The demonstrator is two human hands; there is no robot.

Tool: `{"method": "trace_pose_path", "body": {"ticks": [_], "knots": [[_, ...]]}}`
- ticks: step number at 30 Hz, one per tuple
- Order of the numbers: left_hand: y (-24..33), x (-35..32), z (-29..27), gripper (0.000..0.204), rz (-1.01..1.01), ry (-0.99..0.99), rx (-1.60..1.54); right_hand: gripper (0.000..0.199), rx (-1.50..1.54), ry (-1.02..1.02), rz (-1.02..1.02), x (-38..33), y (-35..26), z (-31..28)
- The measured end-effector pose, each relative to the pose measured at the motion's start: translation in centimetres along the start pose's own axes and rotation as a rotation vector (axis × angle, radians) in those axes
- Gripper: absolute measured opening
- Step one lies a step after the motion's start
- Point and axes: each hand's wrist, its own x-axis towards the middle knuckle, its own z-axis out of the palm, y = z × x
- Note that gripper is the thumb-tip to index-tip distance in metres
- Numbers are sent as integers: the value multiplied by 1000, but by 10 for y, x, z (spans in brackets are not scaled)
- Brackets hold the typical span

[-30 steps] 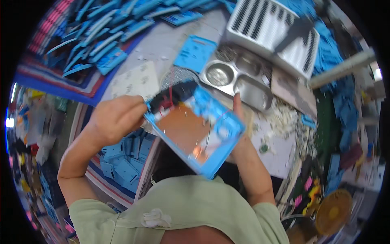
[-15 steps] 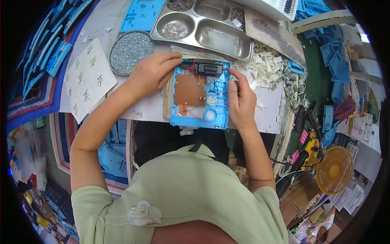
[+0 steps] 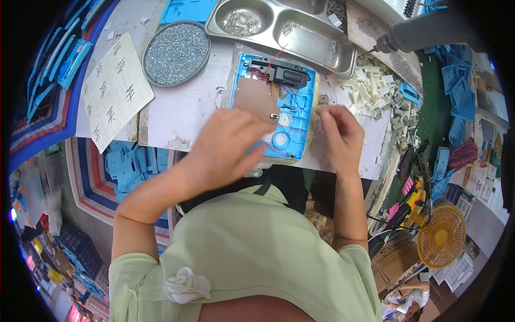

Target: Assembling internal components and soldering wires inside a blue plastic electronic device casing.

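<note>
The head view is showing the blue plastic case (image 3: pixel 279 110) lying open-side up near the table's front edge, where the left hand (image 3: pixel 228 147) is spreading loosely over it, gripping nothing, while the right hand (image 3: pixel 339 134) is pinching something too small to identify beside it.

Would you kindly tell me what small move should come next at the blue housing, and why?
Probably steady the blue housing with the left hand, which lies over its lower left, while the right hand, fingers pinched at its right edge, seats a small part; what it holds is unclear.
</note>
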Motion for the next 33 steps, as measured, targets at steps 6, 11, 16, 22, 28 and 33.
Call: {"method": "trace_pose_path", "body": {"ticks": [6,11,16,22,28,33], "knots": [[17,-8,27,44,227,-235,-54,32,264,-821,-503,-49,-51,-16],[2,-29,20,32,318,-76,-34,43,-455,-285,-643,-25,-33,11],[-28,-56,-3,18,4,145,99,31,-562,-236,-718,-28,-34,54],[-22,-83,5,18,-22,-91,102,28,-517,-250,-642,-35,-37,82],[-18,-79,-15,15,31,-315,-50,30,-596,-236,-645,-35,-34,92],[-41,-52,-17,18,54,-61,-116,32,-626,-276,-620,-33,-43,89]]}}
